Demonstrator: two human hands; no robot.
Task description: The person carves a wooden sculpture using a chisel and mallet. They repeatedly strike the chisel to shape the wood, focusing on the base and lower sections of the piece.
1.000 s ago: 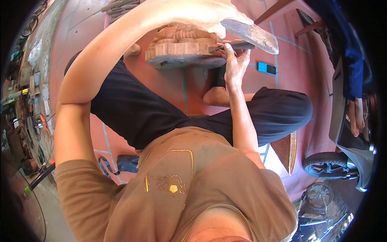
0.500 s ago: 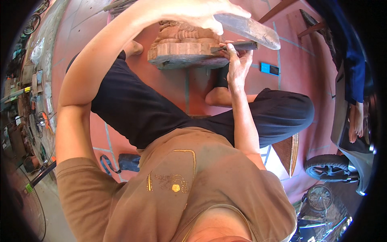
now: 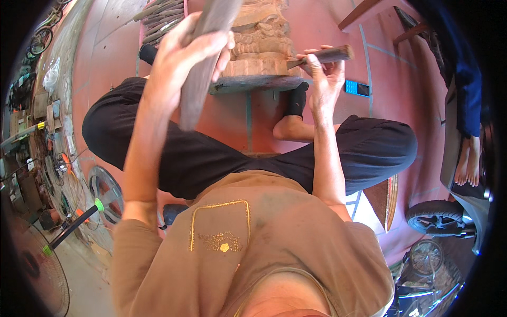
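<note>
A carved block of reddish wood stands on the floor in front of me, its scalloped lower edge toward me. My left hand is wrapped round a flat, dark wooden mallet, raised left of the carving and slightly blurred. With my right hand I hold a chisel by its thick dark handle. Its narrow blade points left and meets the near right edge of the carving; the very tip is hard to make out. The mallet is apart from the chisel.
Several slim dark tools lie in a tray at the far left. A blue phone is on the tiled floor right of the chisel. A fan stands at lower left, a motorbike wheel at right. Another person's feet show at the right edge.
My left hand has swung the mallet left and toward me, away from the chisel handle. The chisel stays at the carving's edge, its handle tilted slightly more. The view has shifted a little.
</note>
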